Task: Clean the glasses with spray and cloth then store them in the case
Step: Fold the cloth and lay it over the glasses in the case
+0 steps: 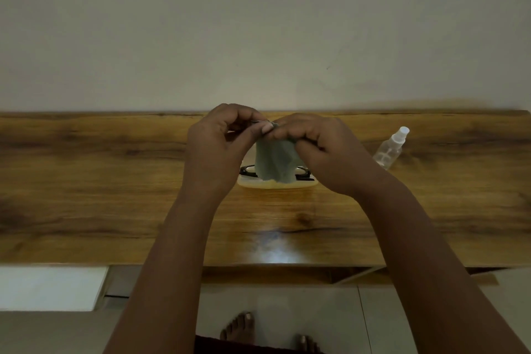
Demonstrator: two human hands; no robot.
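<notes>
A grey-green cloth (275, 162) hangs between my hands above the wooden table. My left hand (218, 146) and my right hand (319, 149) both pinch its top edge, fingertips almost touching. Below and behind the cloth, black-framed glasses (247, 171) lie in a pale yellow case (275, 184) on the table; the cloth hides their middle. A clear spray bottle (390, 149) with a white nozzle lies tilted on the table to the right of my right hand.
The wooden table (115, 181) runs the full width against a plain wall. Its near edge is just in front of me. A white surface (48, 287) sits low at the left. Bare feet (238, 327) stand on the tiled floor.
</notes>
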